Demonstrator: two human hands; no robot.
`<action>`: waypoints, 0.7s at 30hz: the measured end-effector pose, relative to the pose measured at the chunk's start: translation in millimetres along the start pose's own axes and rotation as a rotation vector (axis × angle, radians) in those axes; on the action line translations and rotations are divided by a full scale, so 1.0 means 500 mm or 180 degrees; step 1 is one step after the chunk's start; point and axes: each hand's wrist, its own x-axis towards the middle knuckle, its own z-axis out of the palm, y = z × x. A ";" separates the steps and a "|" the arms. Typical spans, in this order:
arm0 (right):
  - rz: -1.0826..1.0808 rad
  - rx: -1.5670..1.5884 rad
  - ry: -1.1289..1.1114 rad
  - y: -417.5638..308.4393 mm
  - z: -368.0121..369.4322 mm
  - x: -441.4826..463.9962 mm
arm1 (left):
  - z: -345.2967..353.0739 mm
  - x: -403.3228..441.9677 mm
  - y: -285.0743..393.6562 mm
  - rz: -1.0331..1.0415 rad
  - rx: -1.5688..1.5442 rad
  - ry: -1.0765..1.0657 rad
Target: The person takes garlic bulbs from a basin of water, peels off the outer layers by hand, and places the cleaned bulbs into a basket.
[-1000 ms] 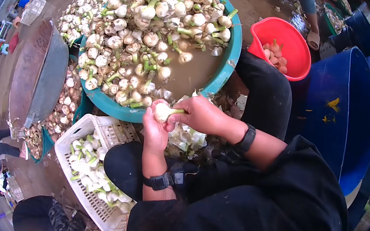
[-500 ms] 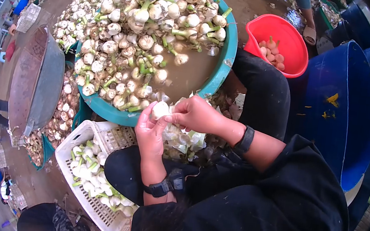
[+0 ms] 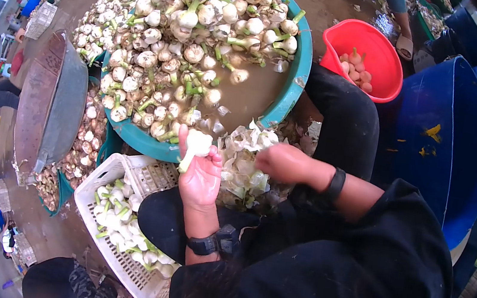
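My left hand (image 3: 199,180) is palm up, holding a peeled white garlic bulb (image 3: 198,142) whose stem points down toward the palm. To its right, my right hand (image 3: 286,162) is curled closed beside a heap of papery garlic skins (image 3: 247,150). It is blurred, and whatever its fingers hold cannot be made out. Beyond both hands stands a large teal tub (image 3: 148,144) of murky water, piled with unpeeled, muddy garlic bulbs (image 3: 194,53). A white plastic crate (image 3: 114,265) at lower left contains clean garlic bulbs with green stems (image 3: 126,224).
A red basin (image 3: 388,72) with several round pinkish things sits past my right knee. Tall blue barrels (image 3: 428,126) line the right side. On the left are a metal tub (image 3: 51,106) and more heaped garlic (image 3: 85,147). Another person's foot (image 3: 404,45) is at upper right.
My hands have come apart. The right hand has moved right, off the garlic bulb, while the left hand has turned palm up with the bulb and its stem now showing.
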 end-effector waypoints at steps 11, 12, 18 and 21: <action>-0.0177 0.0812 0.0992 -0.138 -0.107 0.059 | 0.021 -0.005 -0.026 0.0744 0.1867 0.0393; -0.0171 0.0912 0.0935 -0.136 -0.106 0.064 | 0.018 -0.007 -0.022 0.0784 0.2223 0.0496; -0.0110 0.1318 0.0625 -0.084 -0.030 0.086 | 0.021 -0.002 -0.033 0.0984 0.1708 0.0397; 0.0035 -0.0669 -0.0259 -0.071 0.006 0.057 | 0.003 -0.001 -0.018 0.0341 0.0551 0.0987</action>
